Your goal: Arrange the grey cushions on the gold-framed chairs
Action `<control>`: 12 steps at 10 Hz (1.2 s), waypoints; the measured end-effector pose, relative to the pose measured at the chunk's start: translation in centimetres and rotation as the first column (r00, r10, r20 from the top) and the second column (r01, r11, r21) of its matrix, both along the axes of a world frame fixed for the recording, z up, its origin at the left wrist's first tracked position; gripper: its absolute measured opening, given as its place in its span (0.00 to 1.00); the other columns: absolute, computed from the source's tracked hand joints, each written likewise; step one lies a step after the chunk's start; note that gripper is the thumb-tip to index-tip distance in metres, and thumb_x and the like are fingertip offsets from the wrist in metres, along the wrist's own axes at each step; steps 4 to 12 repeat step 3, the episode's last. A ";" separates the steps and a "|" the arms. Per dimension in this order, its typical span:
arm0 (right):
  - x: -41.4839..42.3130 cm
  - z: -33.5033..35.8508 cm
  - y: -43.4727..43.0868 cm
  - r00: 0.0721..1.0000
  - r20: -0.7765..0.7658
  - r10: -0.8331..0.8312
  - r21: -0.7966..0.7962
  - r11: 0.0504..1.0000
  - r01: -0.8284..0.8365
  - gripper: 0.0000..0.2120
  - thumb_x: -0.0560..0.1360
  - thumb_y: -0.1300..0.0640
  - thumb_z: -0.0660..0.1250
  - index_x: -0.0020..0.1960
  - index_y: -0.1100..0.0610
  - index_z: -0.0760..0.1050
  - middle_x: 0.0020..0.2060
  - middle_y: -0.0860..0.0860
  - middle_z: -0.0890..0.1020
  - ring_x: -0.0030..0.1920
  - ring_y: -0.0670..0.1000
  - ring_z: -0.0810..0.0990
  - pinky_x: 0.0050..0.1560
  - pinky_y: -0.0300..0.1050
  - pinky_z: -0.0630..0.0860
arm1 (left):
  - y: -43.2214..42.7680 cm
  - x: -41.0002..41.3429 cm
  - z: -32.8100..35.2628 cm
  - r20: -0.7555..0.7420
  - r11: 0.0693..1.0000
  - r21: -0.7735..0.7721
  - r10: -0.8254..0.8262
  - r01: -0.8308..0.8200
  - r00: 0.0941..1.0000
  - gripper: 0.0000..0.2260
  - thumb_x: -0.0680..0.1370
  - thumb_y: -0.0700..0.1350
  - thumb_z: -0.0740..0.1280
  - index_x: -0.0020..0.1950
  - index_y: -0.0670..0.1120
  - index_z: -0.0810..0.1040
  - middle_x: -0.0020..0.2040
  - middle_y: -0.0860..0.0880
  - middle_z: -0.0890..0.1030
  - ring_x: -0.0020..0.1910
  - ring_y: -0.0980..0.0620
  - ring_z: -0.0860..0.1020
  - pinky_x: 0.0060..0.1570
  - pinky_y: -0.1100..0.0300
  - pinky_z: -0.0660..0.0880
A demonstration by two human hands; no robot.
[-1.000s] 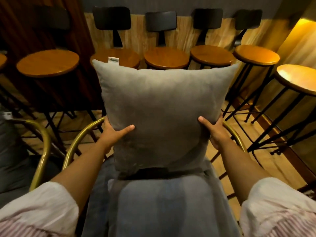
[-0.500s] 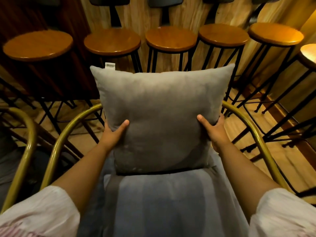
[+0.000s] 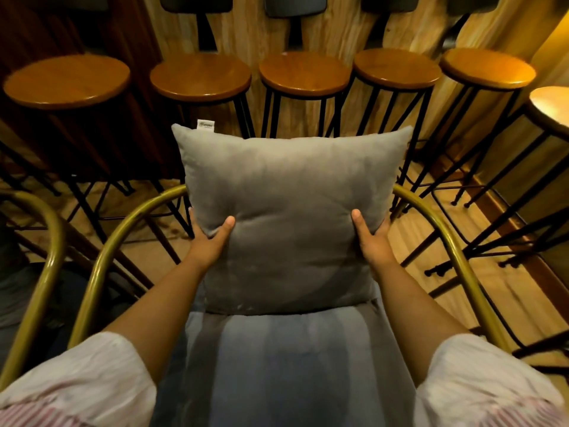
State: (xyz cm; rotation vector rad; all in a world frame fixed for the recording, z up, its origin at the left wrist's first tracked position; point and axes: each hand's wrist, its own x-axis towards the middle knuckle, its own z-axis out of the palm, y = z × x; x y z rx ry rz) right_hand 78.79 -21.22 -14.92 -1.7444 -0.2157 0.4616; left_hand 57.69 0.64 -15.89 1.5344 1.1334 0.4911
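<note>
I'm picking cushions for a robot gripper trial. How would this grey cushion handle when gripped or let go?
The grey cushion is probably soft and compressible: it dents under the left hand and right hand. It seems light, held by its edges. Standing on its lower edge on the chair seat, it might flop over if released.

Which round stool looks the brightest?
The stool at the far right edge: its seat glows pale yellow in the lamp light, while the other stools look darker orange-brown.
</note>
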 end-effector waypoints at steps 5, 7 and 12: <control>-7.5 4.1 0.3 0.978 0.126 0.165 -0.219 0.966 -0.134 0.34 0.78 0.44 0.58 0.77 0.46 0.43 0.78 0.57 0.44 0.77 0.57 0.44 0.75 0.53 0.47 | -2.7 -4.9 4.7 -0.061 0.922 -0.049 -0.387 0.385 0.920 0.36 0.78 0.54 0.61 0.77 0.55 0.40 0.78 0.48 0.54 0.77 0.48 0.56 0.74 0.52 0.57; -7.5 4.1 0.3 0.978 0.126 0.165 -0.219 0.966 -0.134 0.34 0.78 0.44 0.58 0.77 0.46 0.43 0.78 0.57 0.44 0.77 0.57 0.44 0.75 0.53 0.47 | -2.7 -4.9 4.7 -0.061 0.922 -0.049 -0.387 0.385 0.920 0.36 0.78 0.54 0.61 0.77 0.55 0.40 0.78 0.48 0.54 0.77 0.48 0.56 0.74 0.52 0.57; -7.5 4.1 0.3 0.978 0.126 0.165 -0.219 0.966 -0.134 0.34 0.78 0.44 0.58 0.77 0.46 0.43 0.78 0.57 0.44 0.77 0.57 0.44 0.75 0.53 0.47 | -2.7 -4.9 4.7 -0.061 0.922 -0.049 -0.387 0.385 0.920 0.36 0.78 0.54 0.61 0.77 0.55 0.40 0.78 0.48 0.54 0.77 0.48 0.56 0.74 0.52 0.57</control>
